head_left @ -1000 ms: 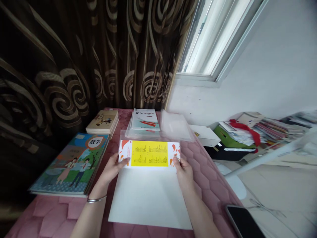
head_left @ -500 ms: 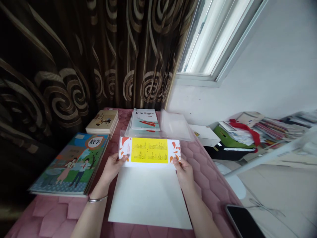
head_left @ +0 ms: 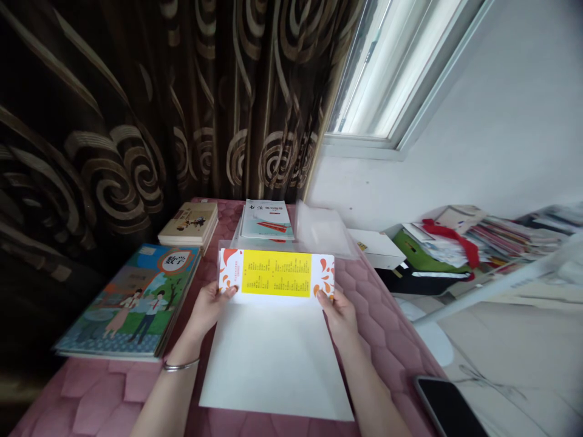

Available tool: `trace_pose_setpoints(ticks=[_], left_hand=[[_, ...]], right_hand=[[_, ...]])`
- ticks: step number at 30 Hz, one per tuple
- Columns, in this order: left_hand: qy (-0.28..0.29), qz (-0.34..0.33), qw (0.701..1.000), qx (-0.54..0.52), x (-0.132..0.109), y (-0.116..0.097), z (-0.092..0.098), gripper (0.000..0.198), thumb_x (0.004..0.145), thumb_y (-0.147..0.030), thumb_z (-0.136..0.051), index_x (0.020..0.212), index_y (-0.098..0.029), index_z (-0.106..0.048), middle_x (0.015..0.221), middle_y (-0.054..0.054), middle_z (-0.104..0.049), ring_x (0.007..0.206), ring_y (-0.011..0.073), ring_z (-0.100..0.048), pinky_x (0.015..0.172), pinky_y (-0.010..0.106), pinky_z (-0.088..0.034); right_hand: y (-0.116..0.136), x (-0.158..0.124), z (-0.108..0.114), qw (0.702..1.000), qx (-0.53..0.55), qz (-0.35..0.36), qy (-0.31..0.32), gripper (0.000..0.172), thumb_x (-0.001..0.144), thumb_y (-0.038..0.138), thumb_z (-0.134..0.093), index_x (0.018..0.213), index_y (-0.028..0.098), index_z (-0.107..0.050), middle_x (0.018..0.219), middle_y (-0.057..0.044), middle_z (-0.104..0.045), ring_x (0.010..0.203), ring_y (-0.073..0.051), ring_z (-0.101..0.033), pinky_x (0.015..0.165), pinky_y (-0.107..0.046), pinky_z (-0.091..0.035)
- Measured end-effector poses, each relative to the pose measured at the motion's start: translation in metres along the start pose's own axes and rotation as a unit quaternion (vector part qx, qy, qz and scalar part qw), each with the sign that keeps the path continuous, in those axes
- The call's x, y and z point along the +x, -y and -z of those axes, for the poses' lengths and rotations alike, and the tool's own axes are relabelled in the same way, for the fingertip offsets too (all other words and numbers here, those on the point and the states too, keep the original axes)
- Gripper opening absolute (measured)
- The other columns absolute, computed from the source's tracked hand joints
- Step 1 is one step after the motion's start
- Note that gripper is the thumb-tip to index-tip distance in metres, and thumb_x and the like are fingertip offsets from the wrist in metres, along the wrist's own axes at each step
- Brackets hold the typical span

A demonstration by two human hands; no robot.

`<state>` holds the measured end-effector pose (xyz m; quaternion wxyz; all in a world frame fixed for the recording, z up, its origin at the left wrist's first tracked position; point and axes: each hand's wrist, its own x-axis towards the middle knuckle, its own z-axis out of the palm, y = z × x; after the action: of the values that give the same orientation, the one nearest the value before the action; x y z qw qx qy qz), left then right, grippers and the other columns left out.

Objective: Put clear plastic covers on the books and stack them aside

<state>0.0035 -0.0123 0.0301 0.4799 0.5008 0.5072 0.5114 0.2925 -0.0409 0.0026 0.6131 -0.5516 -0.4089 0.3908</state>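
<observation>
My left hand [head_left: 209,308] pinches the left edge of a white booklet with a yellow printed panel [head_left: 276,274] and orange drop shapes at its sides. On its right edge my right hand [head_left: 337,312] holds it the same way, thumb on top. A blank white sheet [head_left: 277,364] reaches from below the panel toward me; whether it joins the booklet I cannot tell. Clear plastic shows along the booklet's far edge. Just beyond lies a small stack of pale calligraphy books [head_left: 266,220], with translucent plastic covers [head_left: 323,230] to its right.
Everything lies on a pink quilted surface [head_left: 100,394]. At left are a stack with a maths textbook [head_left: 136,303] on top and smaller tan books [head_left: 189,221]. A phone [head_left: 449,406] rests at the lower right. Patterned curtains [head_left: 204,97] hang behind; a green box [head_left: 423,252] holds papers.
The booklet's printed panel has shifted slightly upward and its far edge is a little higher. Both hands keep their hold, almost in the same place.
</observation>
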Motion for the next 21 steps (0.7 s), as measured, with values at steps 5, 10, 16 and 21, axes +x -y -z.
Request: trace_pose_setpoints(ticks=[5,10,16,21], left_hand=[[-0.009,-0.001,1.0,0.0,-0.001,0.0,-0.001,0.037,0.059,-0.048,-0.08,0.068,-0.015,-0.065,0.071,0.005,-0.072,0.065,0.0195,-0.064,0.062,0.028,-0.049],[0.026,-0.008,0.999,-0.022,-0.001,0.0,0.0,0.042,0.058,-0.045,-0.082,0.084,-0.015,-0.069,0.087,0.009,-0.076,0.081,0.024,-0.069,0.074,0.033,-0.054],[0.003,-0.02,1.0,0.001,0.003,0.007,0.0,0.044,0.06,-0.049,-0.08,0.084,-0.014,-0.07,0.092,0.011,-0.077,0.085,0.0268,-0.07,0.078,0.037,-0.055],[0.001,-0.019,1.0,0.009,0.006,0.012,0.001,0.047,0.06,-0.053,-0.079,0.084,-0.013,-0.071,0.093,0.012,-0.077,0.087,0.0279,-0.07,0.08,0.039,-0.055]], right_hand=[[-0.006,0.004,0.002,0.999,-0.041,0.021,-0.018,0.05,0.067,0.064,-0.072,0.088,0.019,-0.073,0.09,-0.007,-0.075,0.084,-0.029,-0.068,0.07,-0.034,-0.053],[-0.011,0.005,0.001,0.996,-0.07,0.004,-0.058,0.055,0.066,0.066,-0.07,0.091,0.017,-0.073,0.09,-0.008,-0.075,0.085,-0.03,-0.068,0.071,-0.035,-0.054],[-0.013,0.005,0.001,0.999,0.041,0.016,0.002,0.05,0.065,0.056,-0.077,0.099,0.021,-0.07,0.1,-0.007,-0.075,0.088,-0.028,-0.069,0.077,-0.039,-0.056],[-0.016,0.009,0.005,1.0,0.017,0.016,-0.005,0.045,0.063,0.056,-0.077,0.089,0.02,-0.071,0.092,-0.006,-0.076,0.086,-0.028,-0.07,0.078,-0.039,-0.056]])
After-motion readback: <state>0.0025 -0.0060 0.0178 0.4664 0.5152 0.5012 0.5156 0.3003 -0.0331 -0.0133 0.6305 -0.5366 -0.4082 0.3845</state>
